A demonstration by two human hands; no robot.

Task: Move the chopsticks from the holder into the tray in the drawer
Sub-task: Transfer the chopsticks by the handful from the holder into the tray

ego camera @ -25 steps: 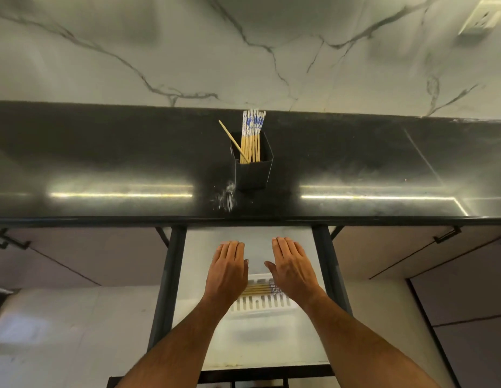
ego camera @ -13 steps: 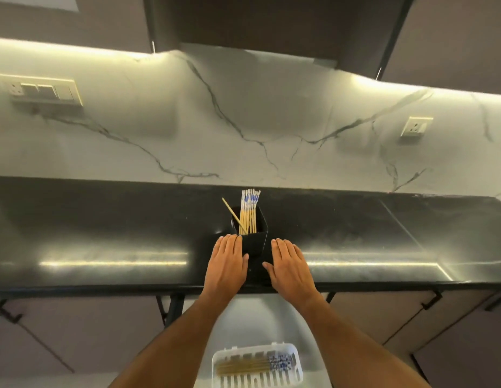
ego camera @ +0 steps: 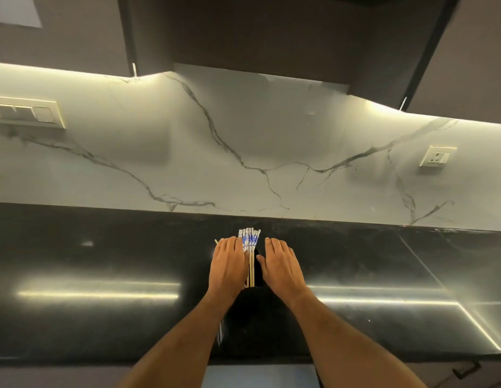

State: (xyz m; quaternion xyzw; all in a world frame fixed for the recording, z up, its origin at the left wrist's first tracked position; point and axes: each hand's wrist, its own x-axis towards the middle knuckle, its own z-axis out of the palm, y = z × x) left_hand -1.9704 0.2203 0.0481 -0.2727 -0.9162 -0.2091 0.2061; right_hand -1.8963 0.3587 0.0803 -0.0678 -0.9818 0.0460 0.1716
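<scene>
Grip: left hand and right hand flat, fingers straight, holding nothing.
Chopsticks: between both hands, frame centre.
Holder: dark, mostly hidden.

Black countertop under chopstick holder

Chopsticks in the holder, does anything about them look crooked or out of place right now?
One does. A bare stick pokes out beyond the left hand, angled away from the upright, blue-wrapped chopsticks between the left hand and the right hand. The holder is mostly hidden by the hands. Nothing looks spilled or broken.
</scene>
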